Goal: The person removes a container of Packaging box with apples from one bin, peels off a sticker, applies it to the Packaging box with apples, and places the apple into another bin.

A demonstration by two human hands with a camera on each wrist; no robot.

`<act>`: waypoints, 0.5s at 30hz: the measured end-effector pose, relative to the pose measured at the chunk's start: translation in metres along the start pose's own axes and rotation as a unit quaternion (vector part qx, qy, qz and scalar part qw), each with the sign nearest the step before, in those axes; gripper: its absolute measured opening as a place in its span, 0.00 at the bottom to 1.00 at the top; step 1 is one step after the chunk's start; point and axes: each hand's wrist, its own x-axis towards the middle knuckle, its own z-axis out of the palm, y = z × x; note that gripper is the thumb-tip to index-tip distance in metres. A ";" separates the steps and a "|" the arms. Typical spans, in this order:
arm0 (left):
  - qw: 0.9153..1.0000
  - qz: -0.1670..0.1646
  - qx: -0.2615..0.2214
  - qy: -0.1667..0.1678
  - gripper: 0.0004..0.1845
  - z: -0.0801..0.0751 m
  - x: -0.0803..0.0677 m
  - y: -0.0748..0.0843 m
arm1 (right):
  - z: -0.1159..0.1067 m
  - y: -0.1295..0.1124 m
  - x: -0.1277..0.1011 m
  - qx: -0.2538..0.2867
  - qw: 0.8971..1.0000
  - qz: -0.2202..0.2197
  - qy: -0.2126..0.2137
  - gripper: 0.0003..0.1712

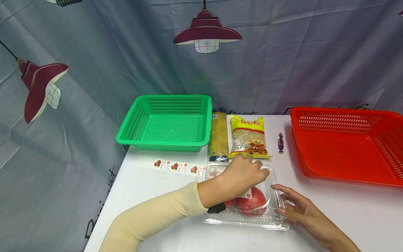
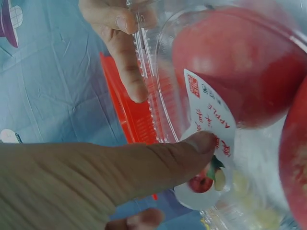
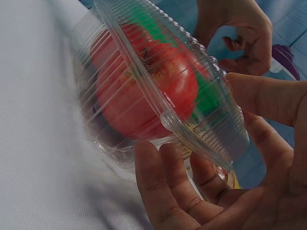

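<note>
A clear plastic clamshell box (image 1: pixel 245 220) with red apples (image 3: pixel 144 91) inside lies on the table. On its lid is a white label (image 2: pixel 208 103) with red print and an apple picture. My left hand (image 1: pixel 240 175) reaches over the box, its straight thumb (image 2: pixel 168 160) pressing the label while the other fingers are bent. At the box's right edge my right hand (image 1: pixel 299 210) grips the rim between thumb and fingers. Behind the left forearm, a strip of similar labels (image 1: pixel 174 166) lies flat. The left hand hides part of the lid in the head view.
A green basket (image 1: pixel 163 143) stands at the back left and a red basket (image 1: pixel 346 176) at the right. Between them lie a long pack of noodles (image 1: pixel 219 136), a yellow pasta bag (image 1: pixel 248 136) and a small purple-wrapped candy (image 1: pixel 281 143). A patterned curtain (image 1: pixel 267 70) hangs behind.
</note>
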 end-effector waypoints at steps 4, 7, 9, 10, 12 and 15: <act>1.000 -0.022 -0.002 0.018 0.23 0.005 -0.006 -0.001 | 0.000 0.000 0.000 0.001 1.000 -0.005 0.000 0.35; 0.999 -0.036 -0.018 0.027 0.23 0.008 -0.011 -0.003 | 0.001 0.001 0.000 0.003 1.000 -0.007 -0.001 0.35; 0.998 -0.044 -0.028 0.028 0.20 0.010 -0.015 -0.005 | 0.001 0.001 0.000 0.004 1.000 -0.014 -0.005 0.35; 0.998 -0.048 -0.032 0.030 0.18 0.012 -0.017 -0.005 | 0.000 0.001 0.000 0.005 1.000 -0.018 -0.007 0.35; 0.997 -0.054 -0.037 0.035 0.12 0.014 -0.020 -0.006 | 0.001 0.001 0.000 0.010 1.000 -0.022 -0.008 0.35; 0.996 -0.061 -0.037 0.051 0.07 0.018 -0.025 -0.007 | 0.001 0.001 0.000 0.009 1.000 -0.019 -0.003 0.35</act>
